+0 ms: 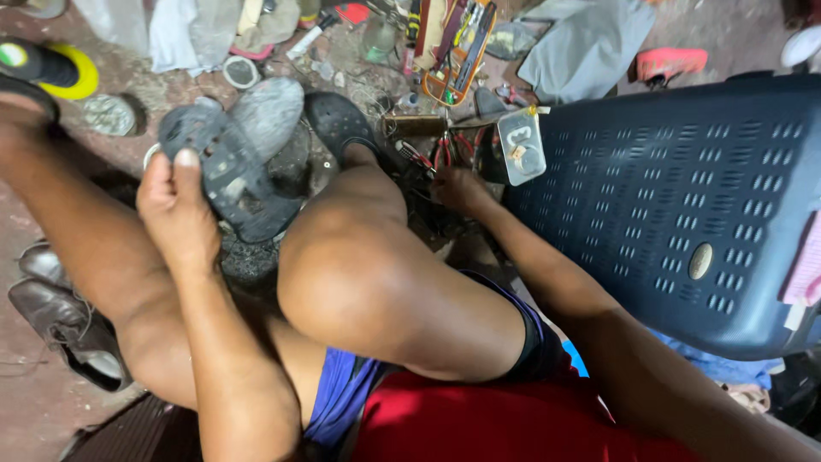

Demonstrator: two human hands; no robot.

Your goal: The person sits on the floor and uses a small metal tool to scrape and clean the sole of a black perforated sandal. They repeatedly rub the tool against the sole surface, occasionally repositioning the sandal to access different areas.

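My left hand (178, 210) is closed around the edge of a dark grey shoe sole (231, 162), thumb on top and fingers wrapped under, holding it up with its worn underside toward me. The sole sits just left of my raised knee (359, 265), which I take as the landmark. On the far side of the knee my right hand (462, 190) reaches down among red-handled tools (445, 150) on the ground; its fingers are hidden, so I cannot tell whether they are apart or together. Beyond the knee, my foot wears a black sandal (338, 124). Right of the knee a dark blue plastic chair (684, 205) lies close against my right arm, leaving little room there. Past the knee, further off, an orange tray (457, 51) holds thin hand tools. Left of the knee and nearer me, brown leather shoes (60, 316) lie on the rough floor (34, 411), which is littered with scraps.
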